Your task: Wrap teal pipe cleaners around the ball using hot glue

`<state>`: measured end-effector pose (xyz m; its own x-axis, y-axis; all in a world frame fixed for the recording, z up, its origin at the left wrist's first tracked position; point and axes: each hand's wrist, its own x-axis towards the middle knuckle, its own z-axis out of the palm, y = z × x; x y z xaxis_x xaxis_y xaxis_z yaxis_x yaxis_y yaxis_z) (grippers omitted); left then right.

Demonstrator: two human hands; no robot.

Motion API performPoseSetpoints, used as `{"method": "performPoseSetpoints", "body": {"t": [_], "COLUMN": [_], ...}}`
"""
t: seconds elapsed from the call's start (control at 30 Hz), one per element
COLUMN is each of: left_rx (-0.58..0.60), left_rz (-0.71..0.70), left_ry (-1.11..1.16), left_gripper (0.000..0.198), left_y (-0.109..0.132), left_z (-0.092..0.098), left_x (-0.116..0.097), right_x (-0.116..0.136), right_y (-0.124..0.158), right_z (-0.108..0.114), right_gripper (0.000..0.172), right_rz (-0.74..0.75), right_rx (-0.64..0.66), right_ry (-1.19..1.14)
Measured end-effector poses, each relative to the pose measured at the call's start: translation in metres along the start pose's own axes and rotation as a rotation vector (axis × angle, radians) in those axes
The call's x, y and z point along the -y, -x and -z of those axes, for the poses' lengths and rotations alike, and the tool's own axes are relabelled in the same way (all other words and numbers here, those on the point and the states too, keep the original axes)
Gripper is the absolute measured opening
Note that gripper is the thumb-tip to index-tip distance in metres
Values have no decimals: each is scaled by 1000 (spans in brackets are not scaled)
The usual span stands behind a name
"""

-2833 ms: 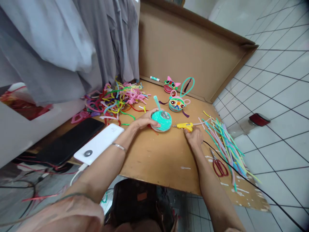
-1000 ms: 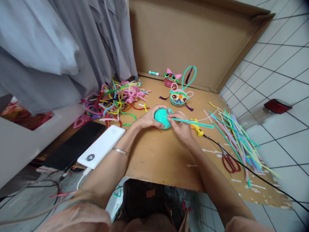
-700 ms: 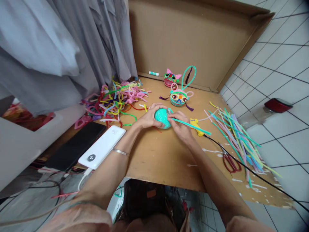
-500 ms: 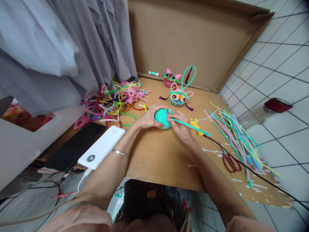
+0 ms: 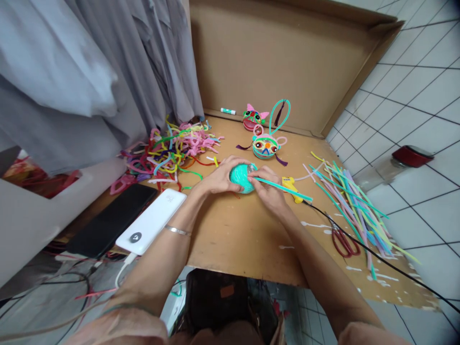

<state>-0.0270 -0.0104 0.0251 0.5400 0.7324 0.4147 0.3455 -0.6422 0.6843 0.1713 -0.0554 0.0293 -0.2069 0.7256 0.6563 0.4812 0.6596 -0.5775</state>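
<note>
Here, the left hand [image 5: 223,176] curves its fingers around the far and left sides of a turquoise ball [image 5: 240,179], thumb on the near side, toward the middle of the tabletop [image 5: 240,235]. Whether the ball rests on the wood or is lifted slightly, I cannot tell. A grey patch shows on its upper right. The right hand [image 5: 269,192] has its fingers pinched narrow on one end of a turquoise strip [image 5: 289,189], right at the ball; the other end slants out toward the right edge, passing in front of a yellow glue gun [image 5: 288,181]. The gun's black cord [image 5: 377,258] runs past red-handled scissors [image 5: 337,232] and over the near right corner. A bundle of pastel strips [image 5: 354,206] lies along the right edge. By the far edge stand two decorated animal heads, one green-rimmed [image 5: 265,149], one pink-eared [image 5: 252,122], while a tangled heap of coloured strips [image 5: 187,143] fills the far left corner.
</note>
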Motion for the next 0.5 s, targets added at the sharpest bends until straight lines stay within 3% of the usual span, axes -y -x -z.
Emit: {"method": "performPoseSetpoints", "body": {"t": [0.5], "left_rx": [-52], "left_rz": [13], "left_ry": [30], "left_gripper": [63], "left_y": [3], "left_z": [7], "left_x": [-7], "right_x": [-1], "right_y": [1], "right_z": [-4], "right_gripper": [11], "right_rz": [5], "right_rx": [-20], "right_ry": [-14]}}
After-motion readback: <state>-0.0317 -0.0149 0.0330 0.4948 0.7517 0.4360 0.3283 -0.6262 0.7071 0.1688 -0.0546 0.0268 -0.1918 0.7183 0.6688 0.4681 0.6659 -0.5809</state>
